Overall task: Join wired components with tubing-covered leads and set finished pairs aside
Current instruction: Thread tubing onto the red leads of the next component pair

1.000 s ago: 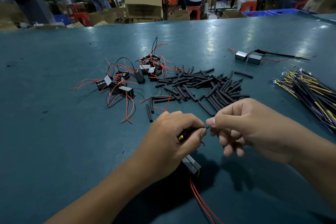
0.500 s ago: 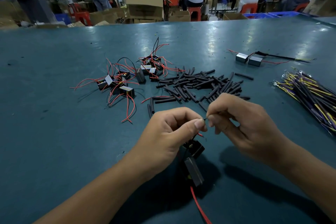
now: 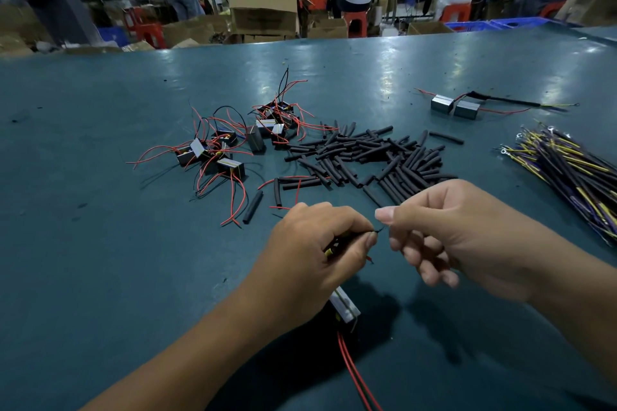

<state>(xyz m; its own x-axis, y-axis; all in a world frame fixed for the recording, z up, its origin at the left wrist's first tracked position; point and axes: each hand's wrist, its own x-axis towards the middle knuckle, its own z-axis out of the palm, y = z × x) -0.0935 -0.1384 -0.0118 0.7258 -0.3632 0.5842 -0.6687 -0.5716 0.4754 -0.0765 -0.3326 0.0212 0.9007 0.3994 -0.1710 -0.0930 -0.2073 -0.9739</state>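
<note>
Left hand [image 3: 320, 243] pinches black lead, component [image 3: 345, 305] dangling beneath; right hand [image 3: 444, 237] pinches lead tip, likely twisting joint. Tubing pile [image 3: 367, 157] just beyond hands; finished pair [image 3: 455, 107] far beyond on bench [image 3: 100, 260].

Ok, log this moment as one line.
left hand: grips tubing-covered lead | right hand: pinches wire end | component: hangs below left hand | finished pair: far right

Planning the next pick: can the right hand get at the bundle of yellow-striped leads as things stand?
Probably yes. The lead bundle lies bare on the table on the right hand's own side, nothing between. But that hand is pinching a fine wire end held by the left hand; it must let go first.
</note>
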